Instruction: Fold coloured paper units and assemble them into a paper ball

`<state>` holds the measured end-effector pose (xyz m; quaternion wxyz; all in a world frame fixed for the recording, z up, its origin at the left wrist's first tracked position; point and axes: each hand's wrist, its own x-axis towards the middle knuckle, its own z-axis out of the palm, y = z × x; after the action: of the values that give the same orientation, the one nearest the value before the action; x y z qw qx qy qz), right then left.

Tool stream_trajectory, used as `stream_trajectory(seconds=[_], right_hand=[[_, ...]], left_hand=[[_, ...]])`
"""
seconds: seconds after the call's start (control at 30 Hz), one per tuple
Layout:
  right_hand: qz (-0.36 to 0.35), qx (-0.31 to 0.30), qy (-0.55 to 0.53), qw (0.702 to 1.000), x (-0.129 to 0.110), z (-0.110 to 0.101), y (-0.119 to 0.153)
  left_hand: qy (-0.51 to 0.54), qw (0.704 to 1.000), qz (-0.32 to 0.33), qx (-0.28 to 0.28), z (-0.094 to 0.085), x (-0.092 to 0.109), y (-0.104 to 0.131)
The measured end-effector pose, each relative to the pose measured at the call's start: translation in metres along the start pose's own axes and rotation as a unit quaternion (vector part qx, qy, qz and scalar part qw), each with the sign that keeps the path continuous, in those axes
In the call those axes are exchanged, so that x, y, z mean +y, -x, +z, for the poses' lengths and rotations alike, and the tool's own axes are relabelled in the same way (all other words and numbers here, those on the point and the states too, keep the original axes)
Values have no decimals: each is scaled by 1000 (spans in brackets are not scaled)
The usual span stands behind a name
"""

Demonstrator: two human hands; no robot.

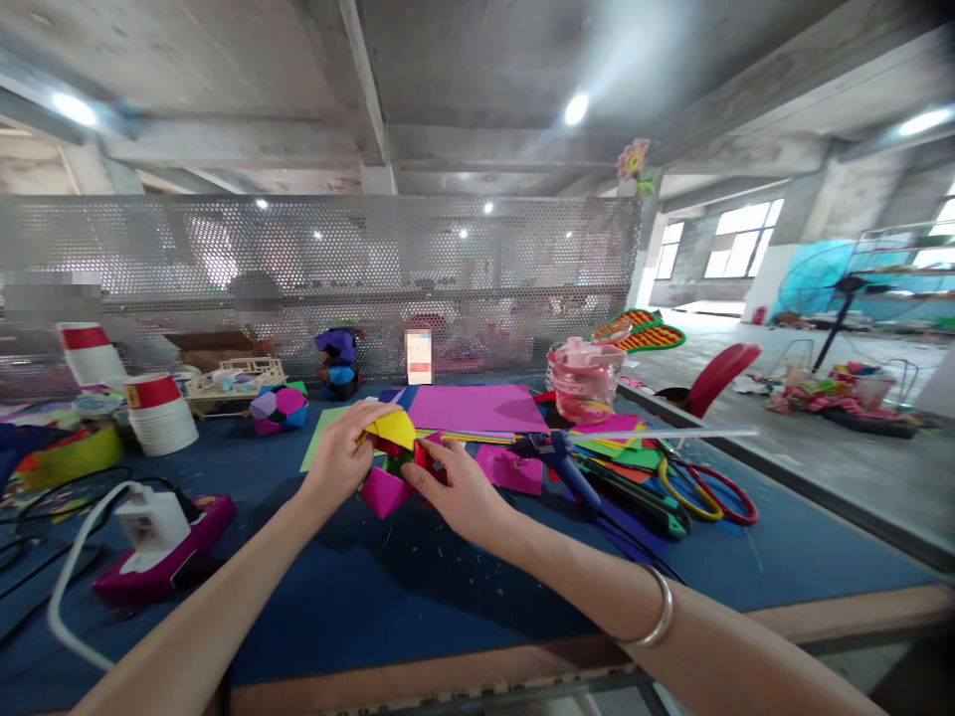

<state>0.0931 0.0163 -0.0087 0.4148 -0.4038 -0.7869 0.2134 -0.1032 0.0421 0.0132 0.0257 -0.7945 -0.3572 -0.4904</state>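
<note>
Both my hands hold a many-coloured folded paper ball (386, 490) above the blue table, with yellow, red, green and magenta faces showing. My left hand (344, 452) grips its yellow top from the left, fingers bent over it. On the other side, my right hand (452, 477) pinches the red part between thumb and fingers. The ball's inner and far sides are hidden. Just right of my right hand lies a blue glue gun (556, 452) with a long clear glue stick in it. Behind the ball is a stack of coloured paper (477, 408).
Scissors (701, 492) and a green-black cutter (634, 497) lie on the right. A pink jar (586, 378) stands behind them. On the left are paper cups (160, 413), a finished-looking paper ball (279, 408) and a purple power strip (168, 552) with cables. A phone (419, 357) leans against the mesh screen (477, 259).
</note>
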Motion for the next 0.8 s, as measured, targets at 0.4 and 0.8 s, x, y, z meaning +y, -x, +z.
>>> stream_trajectory(seconds=[0.4,0.8], right_hand=[[-3,-1,-10,1000,4,0,-2],[84,-36,-223,970,11,5,-8]], left_hand=[[-10,1000,-20,-3,3,0,1],[20,997,-62,-28,-1,5,-2]])
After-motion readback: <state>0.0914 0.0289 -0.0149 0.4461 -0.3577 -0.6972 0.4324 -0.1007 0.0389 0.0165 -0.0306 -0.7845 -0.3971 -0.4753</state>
